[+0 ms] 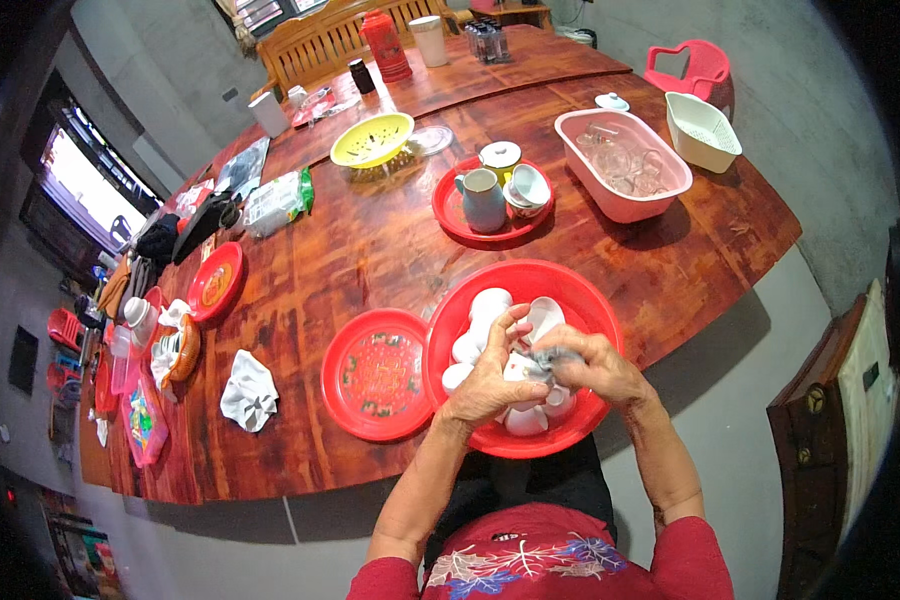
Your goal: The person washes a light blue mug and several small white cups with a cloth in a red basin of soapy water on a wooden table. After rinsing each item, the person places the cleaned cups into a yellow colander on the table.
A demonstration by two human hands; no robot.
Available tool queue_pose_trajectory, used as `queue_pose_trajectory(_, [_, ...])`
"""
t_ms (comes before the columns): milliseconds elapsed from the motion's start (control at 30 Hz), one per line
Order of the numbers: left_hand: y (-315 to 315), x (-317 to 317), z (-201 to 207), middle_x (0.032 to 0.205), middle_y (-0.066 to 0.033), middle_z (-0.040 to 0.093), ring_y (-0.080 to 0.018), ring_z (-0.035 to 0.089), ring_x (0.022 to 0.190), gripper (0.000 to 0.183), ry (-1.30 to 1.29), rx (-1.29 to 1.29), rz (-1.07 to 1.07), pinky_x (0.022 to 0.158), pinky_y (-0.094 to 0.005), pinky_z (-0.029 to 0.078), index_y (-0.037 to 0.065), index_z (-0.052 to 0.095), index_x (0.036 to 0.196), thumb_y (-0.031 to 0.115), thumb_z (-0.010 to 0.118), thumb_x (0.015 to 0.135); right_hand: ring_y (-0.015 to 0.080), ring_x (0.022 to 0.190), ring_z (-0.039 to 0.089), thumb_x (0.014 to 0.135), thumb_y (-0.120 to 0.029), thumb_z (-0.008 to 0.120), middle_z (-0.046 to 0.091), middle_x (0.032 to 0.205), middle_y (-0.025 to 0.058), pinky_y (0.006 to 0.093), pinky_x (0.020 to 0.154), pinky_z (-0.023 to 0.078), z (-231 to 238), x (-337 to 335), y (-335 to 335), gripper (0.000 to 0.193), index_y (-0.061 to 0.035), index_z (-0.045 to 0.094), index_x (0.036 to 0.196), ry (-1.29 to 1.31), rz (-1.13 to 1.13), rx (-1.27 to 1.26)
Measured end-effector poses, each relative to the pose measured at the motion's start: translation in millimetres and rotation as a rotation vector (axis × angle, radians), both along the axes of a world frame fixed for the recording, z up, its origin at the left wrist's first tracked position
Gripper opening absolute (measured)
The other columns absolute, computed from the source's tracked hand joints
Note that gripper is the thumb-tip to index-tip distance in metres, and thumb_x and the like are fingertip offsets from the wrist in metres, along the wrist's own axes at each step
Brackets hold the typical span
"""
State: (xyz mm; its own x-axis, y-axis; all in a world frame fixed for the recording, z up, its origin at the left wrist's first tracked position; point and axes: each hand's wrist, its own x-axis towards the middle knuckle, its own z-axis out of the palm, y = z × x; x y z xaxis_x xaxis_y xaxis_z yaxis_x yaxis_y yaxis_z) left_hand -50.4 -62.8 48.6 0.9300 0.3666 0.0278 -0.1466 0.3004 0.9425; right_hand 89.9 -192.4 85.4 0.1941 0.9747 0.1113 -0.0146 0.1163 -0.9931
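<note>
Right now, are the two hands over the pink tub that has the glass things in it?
No, the left hand and right hand are over the round red basin with white cups in it.

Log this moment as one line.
left hand: holding white cup | right hand: gripping grey wad at cup | below: red basin with white cups | beside basin: red tray

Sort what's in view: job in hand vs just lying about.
Job in hand:
left hand, holding a small white cup
right hand, with a greyish cloth or pad
red basin
white crockery in it

Apparently lying about:
red thermos
yellow colander
white cloth
pink chair
</note>
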Motion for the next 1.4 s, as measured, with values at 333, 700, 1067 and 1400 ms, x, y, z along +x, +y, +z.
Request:
queue_pose_trajectory(333, [-23.9, 11.5, -17.3, 0.088, -0.0046, 0.061, -0.0139, 0.061, 0.073, 0.033, -0.012, -0.564, 0.187, 0.061, -0.0268, 0.053, 0.003, 0.055, 0.104, 0.029, 0.065, 0.086, 0.0090, 0.078, 0.050, 0.078, -0.013, 0.071, 0.054, 0.082, 0.0002, 0.0259, 0.069, 0.042, -12.8, 2.2, -6.6, 0.018, -0.0026, 0.060, 0.088, -0.129, -0.010, -0.049])
queue_pose_trajectory(700, [-29.0, 3.1, 1.5, 0.090, -0.0063, 0.061, -0.0127, 0.060, 0.078, 0.038, -0.009, -0.313, 0.319, 0.064, -0.0283, 0.053, 0.005, 0.052, 0.102, 0.042, 0.046, 0.094, 0.0290, 0.078, 0.056, 0.074, -0.007, 0.064, 0.044, 0.089, 0.0111, 0.0384, 0.067, 0.049, -15.7, -8.0, 6.9, 0.028, -0.0122, 0.061, 0.101, -0.910, -0.226, 0.274])
queue_pose_trajectory(1067, [-19.3, -0.8, -12.0, 0.081, 0.0005, 0.056, -0.0040, 0.049, 0.067, 0.033, -0.036, 0.209, 0.381, 0.058, -0.0184, 0.042, 0.004, 0.052, 0.101, 0.035, 0.058, 0.090, 0.0210, 0.083, 0.044, 0.080, -0.014, 0.062, 0.039, 0.086, 0.0077, 0.0312, 0.076, 0.038, -13.4, 7.1, 6.9, 0.014, -0.0094, 0.066, 0.093, -0.488, 0.117, 0.039])
queue_pose_trajectory(1400, [-23.5, 10.9, -18.4, 0.074, -0.0112, 0.050, -0.0220, 0.053, 0.067, 0.035, 0.070, 0.543, 0.550, 0.060, -0.0348, 0.044, -0.001, 0.049, 0.084, 0.029, 0.069, 0.082, 0.0174, 0.084, 0.041, 0.077, -0.016, 0.068, 0.041, 0.093, 0.0059, 0.0290, 0.074, 0.039, -52.5, -8.0, 17.3, 0.017, -0.0071, 0.067, 0.091, -0.337, -0.074, 0.022])
